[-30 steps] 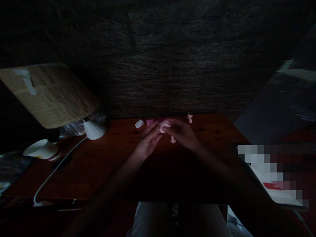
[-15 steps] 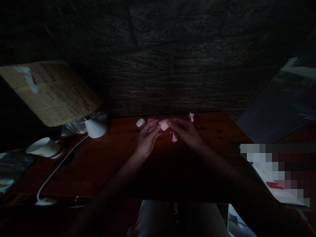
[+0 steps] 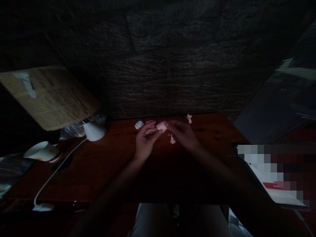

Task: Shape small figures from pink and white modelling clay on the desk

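Apparently shaping pink piece (image 3: 161, 126), gripping it in fingers of left hand (image 3: 144, 144) and right hand (image 3: 184, 135), needing light, even pressure next.

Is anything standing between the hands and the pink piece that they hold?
Nothing visible does: the left hand and the right hand both touch the held piece. A loose pink piece beside the right hand lies on the table, not between.

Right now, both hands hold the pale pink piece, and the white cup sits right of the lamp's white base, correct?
One slip: the head view shows the white cup left of the lamp's white base, not right. The left hand and right hand do both hold the pale pink piece.
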